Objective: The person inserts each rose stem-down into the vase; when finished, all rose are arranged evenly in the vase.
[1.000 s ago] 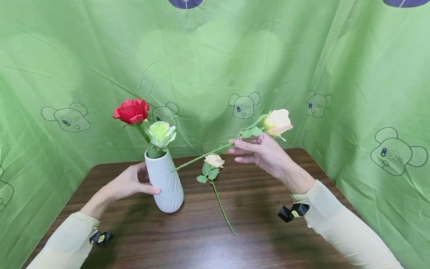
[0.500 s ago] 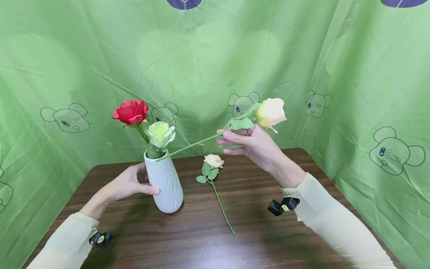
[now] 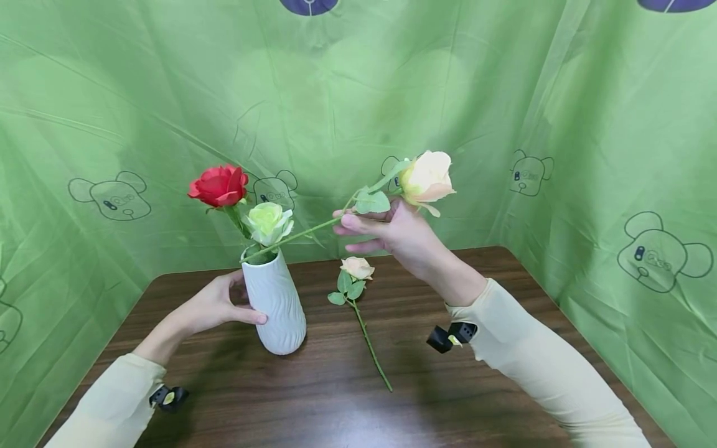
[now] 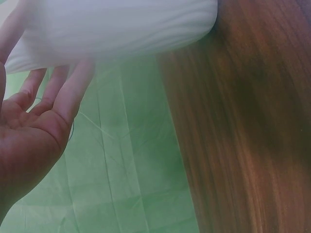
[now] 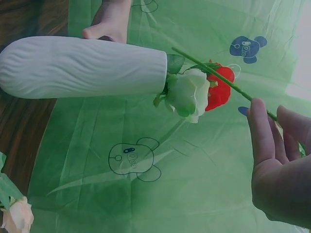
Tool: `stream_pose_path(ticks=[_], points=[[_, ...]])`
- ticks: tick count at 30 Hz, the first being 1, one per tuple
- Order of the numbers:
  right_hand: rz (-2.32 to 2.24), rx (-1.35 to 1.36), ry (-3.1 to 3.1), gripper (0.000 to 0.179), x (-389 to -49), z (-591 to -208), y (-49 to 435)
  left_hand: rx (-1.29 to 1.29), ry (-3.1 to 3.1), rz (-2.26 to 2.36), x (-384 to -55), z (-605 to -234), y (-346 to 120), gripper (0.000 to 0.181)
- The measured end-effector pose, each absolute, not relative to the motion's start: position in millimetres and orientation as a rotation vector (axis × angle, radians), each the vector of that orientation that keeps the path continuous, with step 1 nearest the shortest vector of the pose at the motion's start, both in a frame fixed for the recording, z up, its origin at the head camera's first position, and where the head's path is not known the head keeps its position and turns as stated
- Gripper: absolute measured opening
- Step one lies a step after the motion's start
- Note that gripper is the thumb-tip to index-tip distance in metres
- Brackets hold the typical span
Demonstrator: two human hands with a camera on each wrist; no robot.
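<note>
My left hand (image 3: 210, 306) grips a white ribbed vase (image 3: 276, 306), thumb on its near side and fingers behind. The vase leans slightly, its base by the tabletop. A red rose (image 3: 220, 185) and a pale green-white rose (image 3: 267, 224) stand in it. My right hand (image 3: 394, 235) pinches the stem of a cream-peach rose (image 3: 430, 177), whose bloom points up to the right. In the right wrist view the end of that green stem (image 5: 214, 73) is just outside the vase mouth, crossing in front of the red rose.
Another cream rose (image 3: 357, 268) with leaves and a stem lies on the dark wooden table (image 3: 313, 398), right of the vase. A green curtain (image 3: 358, 93) printed with bear outlines hangs around the back and sides.
My right hand has moved left and up with the cream-peach rose, bringing the stem's end from beside the vase to its mouth. The left hand and vase stay put.
</note>
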State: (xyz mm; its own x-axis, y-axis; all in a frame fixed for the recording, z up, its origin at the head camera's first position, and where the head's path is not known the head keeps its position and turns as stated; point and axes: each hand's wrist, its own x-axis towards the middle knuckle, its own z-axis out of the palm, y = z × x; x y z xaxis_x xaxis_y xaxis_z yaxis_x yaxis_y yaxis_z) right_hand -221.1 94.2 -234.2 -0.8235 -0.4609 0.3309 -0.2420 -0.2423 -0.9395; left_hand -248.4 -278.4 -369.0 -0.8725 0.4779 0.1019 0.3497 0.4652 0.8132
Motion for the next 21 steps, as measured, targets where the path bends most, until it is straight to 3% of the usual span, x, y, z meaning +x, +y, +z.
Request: stream_pose_path(ticks=[21], points=[[-2.108,-0.849,2.063,0.037,-215,-219,86,0.727,2.554,1.374,-247,-366,-278,0.069]])
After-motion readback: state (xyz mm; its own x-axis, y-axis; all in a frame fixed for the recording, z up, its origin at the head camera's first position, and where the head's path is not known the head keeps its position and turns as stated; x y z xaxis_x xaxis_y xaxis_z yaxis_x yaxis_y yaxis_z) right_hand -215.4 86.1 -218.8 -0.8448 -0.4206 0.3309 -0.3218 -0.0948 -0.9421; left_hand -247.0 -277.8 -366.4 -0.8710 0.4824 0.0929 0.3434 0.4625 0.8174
